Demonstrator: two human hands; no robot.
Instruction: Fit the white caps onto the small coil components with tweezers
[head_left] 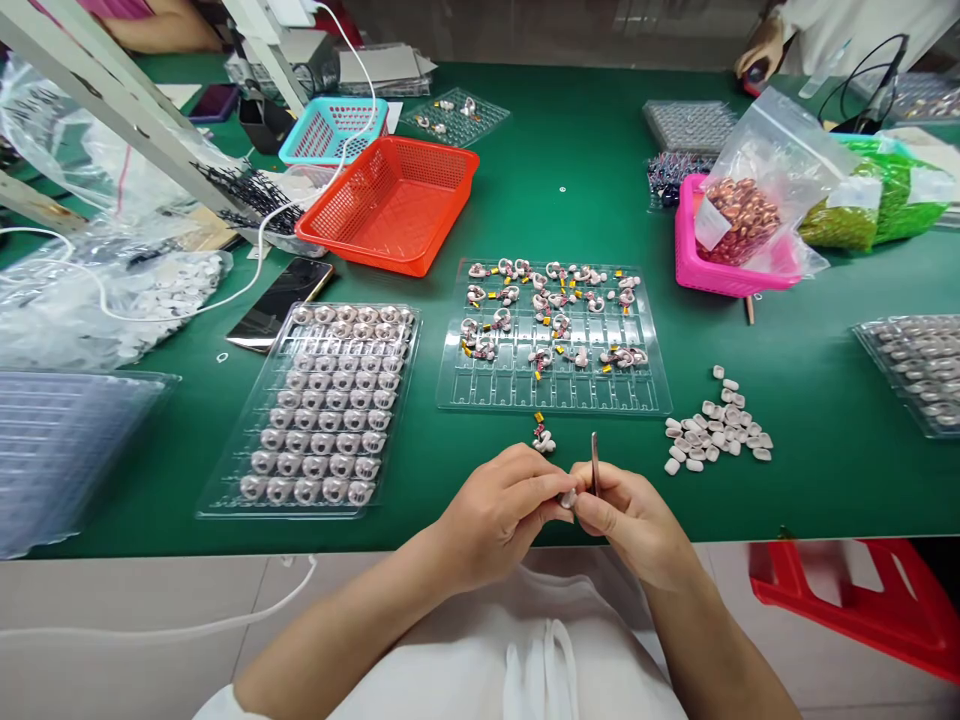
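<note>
My left hand (510, 505) is closed, pinching a small pale plastic part (568, 497) between thumb and fingers. My right hand (637, 520) meets it at the same part and also grips metal tweezers (595, 462), their end pointing up. Most of the pale part is hidden by my fingers. Just beyond my hands lies a small assembly (544, 436) of whitish pieces with a yellow tab. Behind that, a clear tray (555, 395) carries several similar assemblies with wires and yellow tabs. To the right is a loose pile of small white caps (716, 430).
On the left stands a clear tray of pale round shells (322, 420), with a phone (281, 300) behind it. A red basket (397, 200) sits farther back. At the right are a pink basket (739, 270) with a bag of coppery parts and another tray (919, 370). Co-workers' arms show at the far side.
</note>
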